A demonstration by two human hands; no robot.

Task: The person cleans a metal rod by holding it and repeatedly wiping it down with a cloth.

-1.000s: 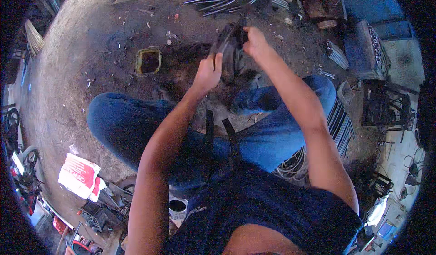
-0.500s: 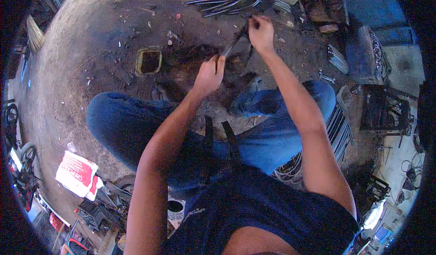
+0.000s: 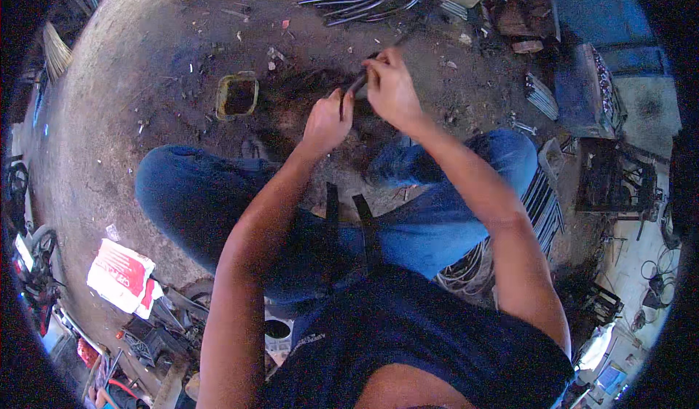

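Strip (image 3: 357,84), dark and thin, is held above the floor (image 3: 164,52) right of the tray (image 3: 221,97), gripped by the left hand (image 3: 328,123) and pinched farther along by the blurred right hand (image 3: 394,94), which has just drawn nearer, leaving only a short stretch exposed between.

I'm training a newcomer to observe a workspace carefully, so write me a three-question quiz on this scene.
1. Open: What spans the gap between the left hand and the right hand?

2. Multiple choice: In the picture, where is the square yellow-rimmed container relative to the left hand?
A) To its right
B) To its left
C) Underneath it

3. True or false: The red-and-white bag lies apart from both hands.

Key:
1. A dark, narrow piece; blur hides its exact kind.
2. B
3. True
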